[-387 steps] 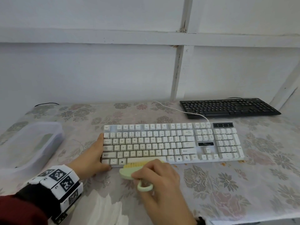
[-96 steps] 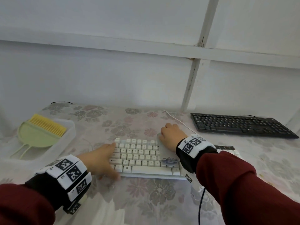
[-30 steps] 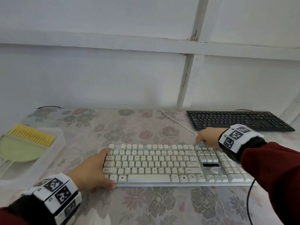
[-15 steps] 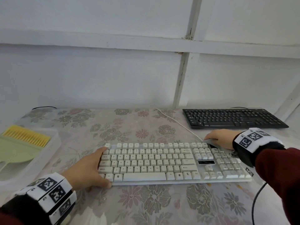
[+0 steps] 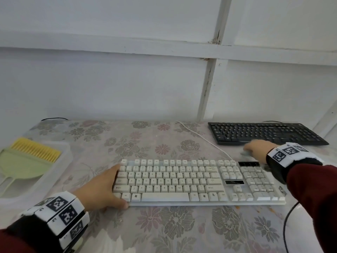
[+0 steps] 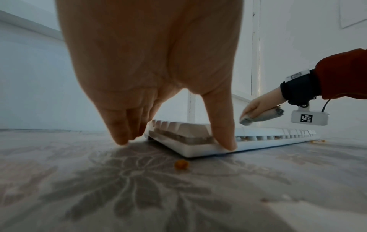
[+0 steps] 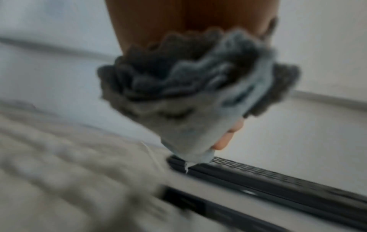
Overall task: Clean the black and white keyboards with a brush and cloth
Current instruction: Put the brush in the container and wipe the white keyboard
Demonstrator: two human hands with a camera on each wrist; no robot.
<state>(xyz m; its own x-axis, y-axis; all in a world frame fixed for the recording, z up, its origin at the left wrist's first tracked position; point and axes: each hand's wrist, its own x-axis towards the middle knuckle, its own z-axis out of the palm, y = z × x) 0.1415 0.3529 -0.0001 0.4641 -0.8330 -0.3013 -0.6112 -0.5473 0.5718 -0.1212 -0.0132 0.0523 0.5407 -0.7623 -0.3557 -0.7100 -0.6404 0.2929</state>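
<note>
The white keyboard [image 5: 191, 181] lies across the middle of the flowered table. My left hand [image 5: 104, 190] grips its left end, thumb on the front edge [image 6: 224, 141] and fingers behind the corner. My right hand [image 5: 255, 148] holds a bunched grey cloth [image 7: 188, 109] just above the keyboard's far right corner, between it and the black keyboard [image 5: 264, 133] at the back right. The cloth [image 6: 258, 117] shows under that hand in the left wrist view. The green brush [image 5: 23, 161] with yellow bristles lies in a clear tray at the left.
The clear plastic tray [image 5: 60, 176] stands at the table's left edge. A white cable [image 5: 200, 137] runs from the white keyboard toward the wall. Orange crumbs [image 6: 181, 164] lie on the cloth-covered table near the keyboard's front. A black wire [image 5: 288, 221] hangs from my right wrist.
My right hand with the cloth has swept rightward along the white keyboard's back row and off its far right corner. The left hand has kept its grip on the left end.
</note>
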